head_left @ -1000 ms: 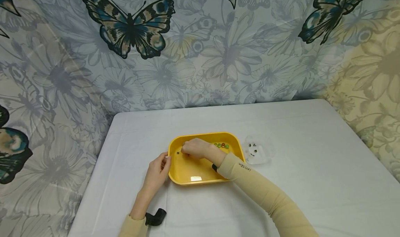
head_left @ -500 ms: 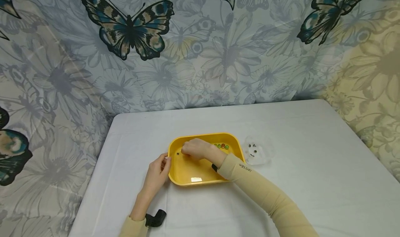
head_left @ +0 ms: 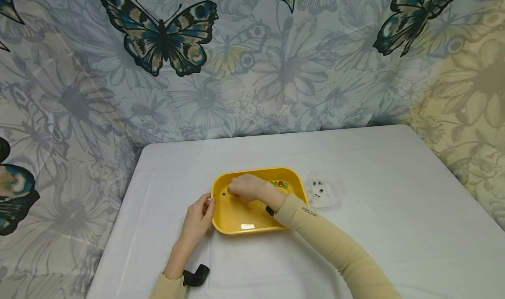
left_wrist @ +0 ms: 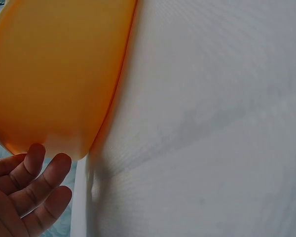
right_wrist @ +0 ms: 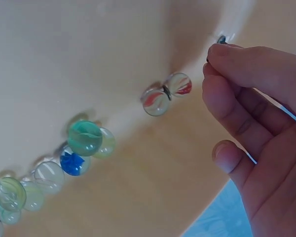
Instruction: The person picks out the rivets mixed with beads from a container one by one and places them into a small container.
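Observation:
A yellow tray [head_left: 252,215] lies on the table. At its left end, my left hand [head_left: 200,213] rests against the rim; the left wrist view shows loosely spread fingers [left_wrist: 44,185] by the tray's outer wall. My right hand [head_left: 248,188] is inside the tray near the back wall. In the right wrist view its thumb and forefinger pinch a small dark piece, mostly hidden by the fingertips. Another small dark piece [head_left: 223,193] lies left of the hand. Beside the fingers, two red-streaked marbles [right_wrist: 156,102] flank a dark piece [right_wrist: 166,92]. Several more glass marbles [right_wrist: 85,138] line the wall.
Right of the tray stands a clear plastic container [head_left: 325,198] with several small dark pieces in it. A white cloth [head_left: 375,215] covers the table. A patterned fabric wall [head_left: 292,71] rises behind the table's far edge.
Both hands stay in nearly the same place, and the tray and marbles have not visibly moved. The head view has shifted very slightly.

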Motion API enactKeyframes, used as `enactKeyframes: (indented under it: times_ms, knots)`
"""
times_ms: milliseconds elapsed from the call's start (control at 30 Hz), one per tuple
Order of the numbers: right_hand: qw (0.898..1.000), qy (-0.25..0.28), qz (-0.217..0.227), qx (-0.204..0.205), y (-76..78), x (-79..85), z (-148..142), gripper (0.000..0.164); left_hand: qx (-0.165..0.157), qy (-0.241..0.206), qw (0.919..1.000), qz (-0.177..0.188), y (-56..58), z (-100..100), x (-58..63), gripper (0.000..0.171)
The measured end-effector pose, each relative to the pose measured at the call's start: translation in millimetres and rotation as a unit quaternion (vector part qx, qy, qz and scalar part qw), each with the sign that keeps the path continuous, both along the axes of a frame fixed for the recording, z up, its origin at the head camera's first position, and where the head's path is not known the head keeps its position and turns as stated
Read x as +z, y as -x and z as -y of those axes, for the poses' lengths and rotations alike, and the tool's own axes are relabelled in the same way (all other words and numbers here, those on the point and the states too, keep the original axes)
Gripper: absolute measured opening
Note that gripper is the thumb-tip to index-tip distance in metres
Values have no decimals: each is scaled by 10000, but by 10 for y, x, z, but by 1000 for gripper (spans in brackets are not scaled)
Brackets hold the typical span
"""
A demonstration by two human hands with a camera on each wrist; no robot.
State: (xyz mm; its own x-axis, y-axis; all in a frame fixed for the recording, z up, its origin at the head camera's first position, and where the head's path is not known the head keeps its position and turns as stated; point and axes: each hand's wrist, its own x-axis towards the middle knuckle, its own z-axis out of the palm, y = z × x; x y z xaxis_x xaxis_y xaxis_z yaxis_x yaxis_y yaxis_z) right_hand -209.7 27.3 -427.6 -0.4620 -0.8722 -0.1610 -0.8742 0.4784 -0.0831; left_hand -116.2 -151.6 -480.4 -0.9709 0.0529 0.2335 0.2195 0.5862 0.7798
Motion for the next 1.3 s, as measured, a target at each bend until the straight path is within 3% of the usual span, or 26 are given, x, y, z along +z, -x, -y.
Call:
enactKeyframes:
  times_ms: [733, 1300]
  knots:
    - [9999, 125, -117, -11, -61, 185, -120, 18, -1, 57, 10000, 45, 2, -8, 4, 26]
    - [9968, 726, 153, -297, -100, 309, -341, 10, -4, 36, 9998, -175, 5, -13, -4, 23]
